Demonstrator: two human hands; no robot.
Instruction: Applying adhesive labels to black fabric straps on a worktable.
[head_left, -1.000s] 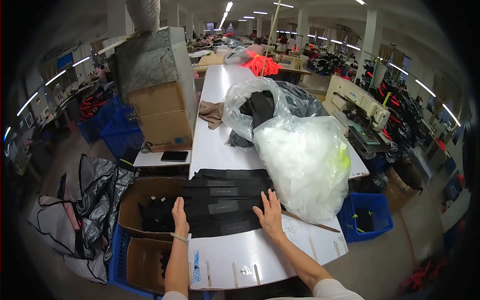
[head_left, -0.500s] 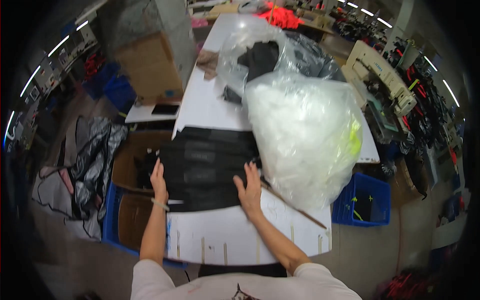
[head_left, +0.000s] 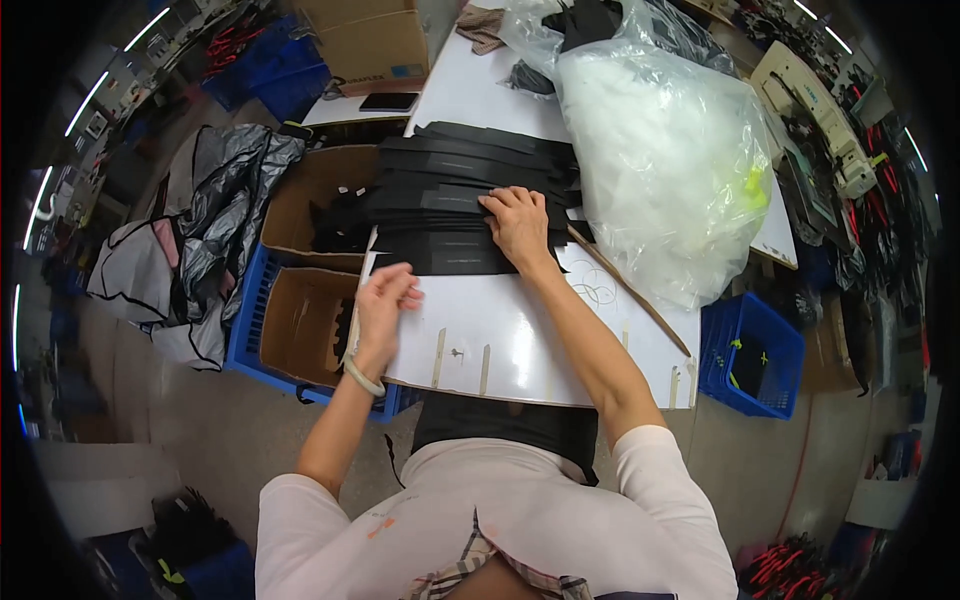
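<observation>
Black fabric pieces [head_left: 440, 200] lie overlapped in rows across the white table [head_left: 500, 330], small pale print on some of them. My right hand [head_left: 520, 228] rests on their right part, fingers bent and drawn together on the cloth; the fingertips' grip is partly hidden. Just below the near left corner of the fabric hovers my left hand [head_left: 383, 305], slightly blurred, its fingers loosely curled and apart with nothing seen in them. A pale band circles the left wrist.
A large clear bag of white stuffing [head_left: 665, 170] stands right of the fabric, beside a wooden stick [head_left: 640, 295]. Cardboard boxes [head_left: 300, 315] sit in a blue crate [head_left: 247, 330] at left. Another blue crate [head_left: 770, 375] is on the right. A dark phone [head_left: 388, 102] lies farther back.
The view has tilted downward. My left hand has come off the fabric's left edge and curled over the near table edge. My right hand has moved onto the fabric, its fingers now bent.
</observation>
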